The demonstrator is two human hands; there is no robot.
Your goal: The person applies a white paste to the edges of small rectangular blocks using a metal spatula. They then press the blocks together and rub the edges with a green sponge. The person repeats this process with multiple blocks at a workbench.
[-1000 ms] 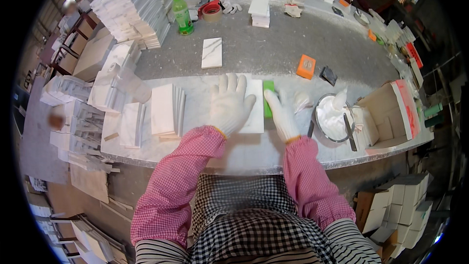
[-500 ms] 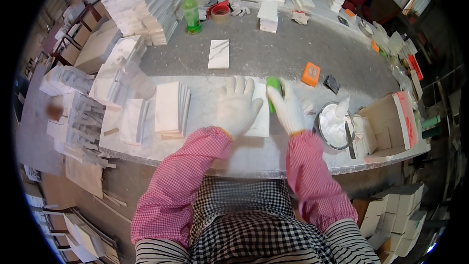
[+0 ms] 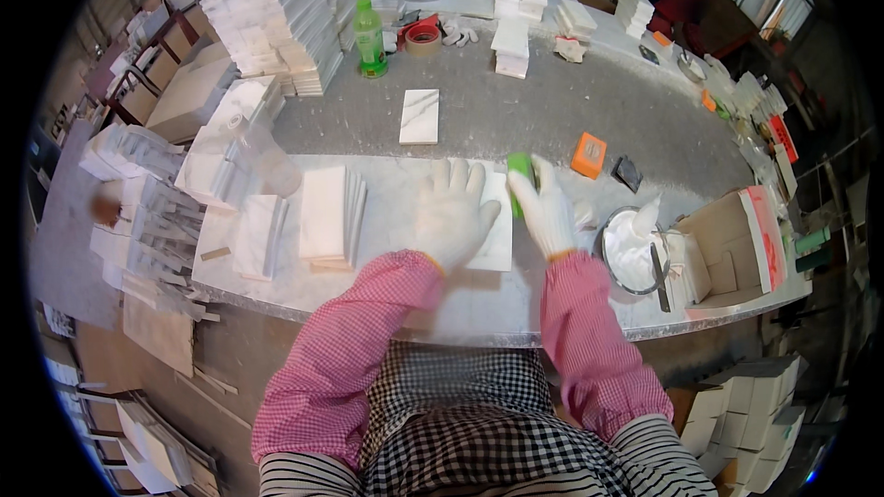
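A white marble tile (image 3: 497,244) lies on the pale slab in front of me, partly covered by my left hand (image 3: 453,216). That hand, in a white knit glove, presses flat with its fingers spread. Against the tile's far right edge, my gloved right hand (image 3: 545,210) grips a green block (image 3: 521,166); the fingers hide part of it. Beyond the slab, a single veined tile (image 3: 420,117) lies on the grey tabletop. To the left of my hands stands a leaning stack of tiles (image 3: 329,216), with a smaller stack (image 3: 260,237) beside it.
At right are a bowl of white paste (image 3: 633,253) with a dark-handled knife, an open cardboard box (image 3: 732,248), an orange block (image 3: 588,155) and a dark pad (image 3: 627,173). Tall tile piles (image 3: 267,23), a green bottle (image 3: 370,41) and tape (image 3: 424,40) stand farther off. Other people work across the table.
The whole view has shifted slightly, so the table sits lower in the picture. My left hand stays flat on the tile. The green block, still in my right hand, looks more upright along the edge.
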